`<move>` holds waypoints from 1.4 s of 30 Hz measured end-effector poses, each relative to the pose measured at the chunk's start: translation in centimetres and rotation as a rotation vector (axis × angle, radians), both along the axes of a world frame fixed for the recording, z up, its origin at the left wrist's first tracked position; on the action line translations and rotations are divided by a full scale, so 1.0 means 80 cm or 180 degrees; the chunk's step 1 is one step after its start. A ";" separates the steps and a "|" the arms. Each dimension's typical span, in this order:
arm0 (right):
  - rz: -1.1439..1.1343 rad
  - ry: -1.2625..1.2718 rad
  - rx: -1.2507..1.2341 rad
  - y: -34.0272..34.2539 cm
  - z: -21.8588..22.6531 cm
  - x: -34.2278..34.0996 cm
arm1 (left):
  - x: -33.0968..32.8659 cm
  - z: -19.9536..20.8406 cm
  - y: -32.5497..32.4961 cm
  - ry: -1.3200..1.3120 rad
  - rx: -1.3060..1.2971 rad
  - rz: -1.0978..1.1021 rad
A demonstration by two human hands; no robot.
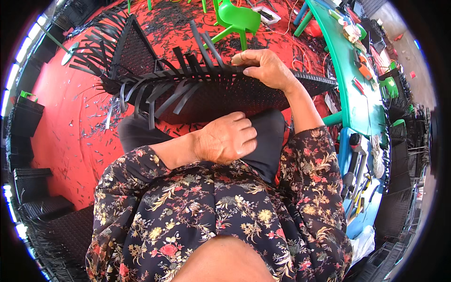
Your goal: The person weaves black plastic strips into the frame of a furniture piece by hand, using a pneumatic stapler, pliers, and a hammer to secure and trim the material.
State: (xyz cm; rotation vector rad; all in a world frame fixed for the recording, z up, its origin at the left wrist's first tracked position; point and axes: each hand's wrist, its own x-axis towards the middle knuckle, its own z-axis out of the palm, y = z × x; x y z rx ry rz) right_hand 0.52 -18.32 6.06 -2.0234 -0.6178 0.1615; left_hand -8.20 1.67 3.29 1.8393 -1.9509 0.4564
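A black woven panel point(206, 96) lies across in front of my knees, with loose flat black strips point(181, 96) sticking up and hanging along its upper edge. My right hand point(268, 69) is at that edge, thumb and index finger closed on it right of the upright strips. Close to my lap, my left hand point(226, 138) is curled with its back up, apart from the panel. Its palm and thumb are hidden, so anything held there does not show. Another woven section point(134, 51) with a fringe of loose strips stands at the far left.
A green plastic chair point(237, 21) stands ahead on the red floor covering point(61, 155), which is littered with black strip scraps. At the right, a green table point(350, 89) holds tools, and a blue surface point(359, 225) carries more tools. Dark woven pieces point(51, 235) line the left.
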 end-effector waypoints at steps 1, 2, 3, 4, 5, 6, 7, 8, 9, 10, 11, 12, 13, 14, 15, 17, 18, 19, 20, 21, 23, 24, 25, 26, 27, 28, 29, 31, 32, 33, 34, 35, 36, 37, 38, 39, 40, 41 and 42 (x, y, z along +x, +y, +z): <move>0.0031 0.0124 0.0126 0.001 0.004 -0.002 | 0.005 -0.002 0.001 0.0044 0.0073 0.0046; 0.0065 0.0246 0.0253 0.004 0.010 -0.003 | 0.010 -0.003 0.001 0.0087 0.0148 0.0095; 0.0030 0.0302 0.0193 0.008 0.013 -0.004 | 0.015 -0.006 -0.002 0.0074 0.0061 0.0122; -0.0056 0.0105 -0.0033 0.014 0.016 -0.007 | 0.018 -0.009 -0.004 0.0064 0.0036 0.0121; -0.0138 -0.0092 -0.0259 0.021 0.017 -0.010 | 0.020 -0.012 -0.007 0.0053 0.0012 0.0120; -0.0194 -0.0295 -0.0493 0.026 0.017 -0.013 | 0.019 -0.014 -0.010 0.0039 -0.0022 0.0145; -0.0285 -0.0387 -0.0513 0.029 0.014 -0.012 | 0.017 -0.013 -0.013 0.0038 -0.0006 0.0158; -0.0387 -0.0359 -0.0578 0.031 0.013 -0.013 | 0.015 -0.013 -0.016 -0.0013 0.0057 0.0163; -0.0493 -0.0350 -0.0619 0.035 0.017 -0.013 | 0.015 -0.011 -0.018 -0.0086 0.0142 0.0167; -0.0601 -0.0339 -0.0661 0.038 0.019 -0.012 | 0.015 -0.010 -0.019 -0.0157 0.0228 0.0168; -0.0483 -0.0524 -0.0686 0.043 0.019 -0.009 | 0.017 -0.008 -0.021 -0.0168 0.0224 0.0154; -0.0432 -0.0489 -0.0780 0.049 0.022 -0.006 | 0.018 -0.006 -0.021 -0.0171 0.0223 0.0133; -0.0382 -0.0455 -0.0874 0.054 0.027 0.000 | 0.019 -0.004 -0.021 -0.0173 0.0221 0.0111; -0.0333 -0.0420 -0.0968 0.058 0.029 0.006 | 0.020 0.001 -0.019 -0.0167 0.0277 0.0119; -0.0385 -0.0357 -0.0597 0.057 0.018 0.013 | 0.022 0.007 -0.019 -0.0176 0.0311 0.0123; -0.0187 -0.0040 0.0171 0.046 0.003 0.027 | 0.031 0.014 -0.021 -0.0221 0.0265 0.0100; -0.0059 0.0122 0.0552 0.047 0.005 0.027 | 0.034 0.015 -0.021 -0.0255 0.0183 0.0107; -0.0106 0.0129 0.0784 0.047 0.007 0.019 | 0.036 0.016 -0.021 -0.0290 0.0101 0.0113; -0.0027 0.0170 0.0509 0.046 0.014 0.018 | 0.038 0.017 -0.020 -0.0305 0.0074 0.0141; 0.0037 0.0203 0.0229 0.040 0.021 0.018 | 0.041 0.019 -0.020 -0.0326 0.0041 0.0153; 0.0127 0.0224 0.0016 0.034 0.027 0.015 | 0.047 0.024 -0.021 -0.0406 -0.0029 0.0219; 0.0010 0.0254 0.0257 0.034 0.026 0.010 | 0.051 0.027 -0.021 -0.0446 -0.0129 0.0284; -0.0105 0.0284 0.0498 0.035 0.023 0.005 | 0.056 0.031 -0.021 -0.0485 -0.0229 0.0349; -0.0219 0.0314 0.0740 0.035 0.019 0.001 | 0.063 0.034 -0.021 -0.0523 -0.0329 0.0416; -0.0432 -0.0035 0.1046 0.038 0.013 -0.002 | 0.072 0.035 -0.020 -0.0565 -0.0532 0.0418; -0.0549 -0.0040 0.1125 0.038 0.011 -0.004 | 0.078 0.035 -0.022 -0.0638 -0.0984 0.0578; -0.0667 -0.0045 0.1202 0.037 0.009 -0.004 | 0.083 0.034 -0.022 -0.0633 -0.1098 0.0671; -0.0813 -0.0012 0.1562 0.038 0.005 -0.008 | 0.082 0.036 -0.021 -0.0580 -0.1156 0.0913; -0.0881 -0.0095 0.1704 0.038 0.002 -0.010 | 0.079 0.039 -0.019 -0.0535 -0.1108 0.1070; -0.0932 -0.0183 0.1839 0.038 0.001 -0.012 | 0.076 0.043 -0.015 -0.0497 -0.1065 0.1242; -0.0983 -0.0270 0.1973 0.038 0.001 -0.015 | 0.085 0.043 -0.009 -0.0522 -0.1091 0.1454; -0.1065 -0.0391 0.1831 0.038 0.004 -0.020 | 0.093 0.045 -0.003 -0.0360 -0.1017 0.1765; -0.1093 -0.0445 0.1774 0.038 0.002 -0.023 | 0.100 0.044 0.002 -0.0193 -0.0950 0.2074; -0.1103 -0.0485 0.1661 0.038 0.001 -0.026 | 0.107 0.041 0.008 0.0082 -0.0769 0.2273; -0.1110 -0.0526 0.1548 0.038 0.001 -0.031 | 0.107 0.041 0.011 0.0507 -0.0402 0.2477; -0.1143 -0.0547 0.1624 0.039 0.000 -0.034 | 0.111 0.040 0.010 0.0602 -0.0044 0.2447; -0.1174 -0.0569 0.1700 0.042 -0.001 -0.039 | 0.115 0.040 0.009 0.0691 0.0315 0.2410; -0.1204 -0.0591 0.1776 0.042 -0.001 -0.041 | 0.119 0.044 0.005 0.0709 0.0505 0.2397; -0.1153 -0.0640 0.1637 0.043 0.002 -0.043 | 0.121 0.050 0.003 0.0724 0.0714 0.2418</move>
